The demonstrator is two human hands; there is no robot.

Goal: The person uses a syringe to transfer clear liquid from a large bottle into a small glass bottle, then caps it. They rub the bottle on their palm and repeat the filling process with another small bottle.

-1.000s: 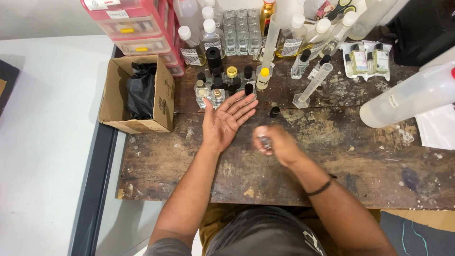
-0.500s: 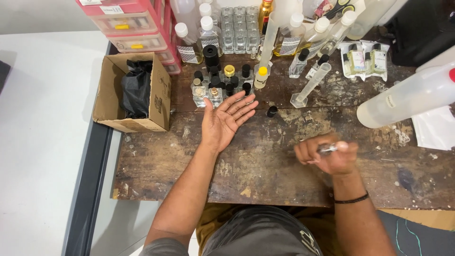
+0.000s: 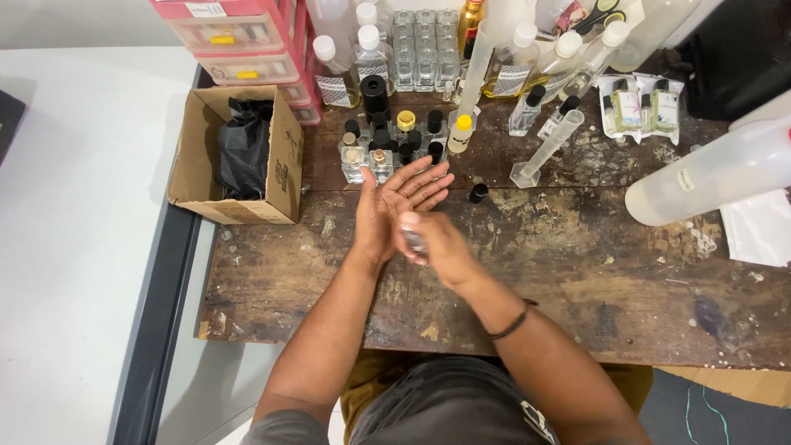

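**Worn wooden worktop with bottles, two hands at centre**

Worktop [image 3: 577,272]: dark, scarred wood, flecked with pale stains and chipped patches; fills most of the view. Its right end is cut off by the frame edge.

Floor [image 3: 74,247]: pale, plain, to the left of the worktop, with a dark strip running along the worktop's left edge.

Large clear plastic bottle [image 3: 709,173]: lying tilted at the right; its far end runs out of frame.

Cardboard box [image 3: 280,177]: open, at the worktop's left end, with a black plastic bag [image 3: 243,144] inside.

Pink drawer unit [image 3: 239,41]: back left corner, top cut off.

Measuring cylinder [image 3: 548,148]: clear, lying slantwise behind the hands.

Cluster of small bottles [image 3: 395,140]: glass, with black and gold caps, just behind the fingertips. Taller bottles stand along the back edge; their contents are hard to make out.

Left hand [image 3: 395,206]: palm up, fingers spread, grip open, holding nothing.

Right hand [image 3: 437,243]: grip closed around a small glass vial [image 3: 412,239], pressed against the heel of the left palm. Most of the vial is hidden by the fingers. A dark band sits on the right wrist.

Black cap [image 3: 478,193]: loose on the wood, just right of the left fingertips.
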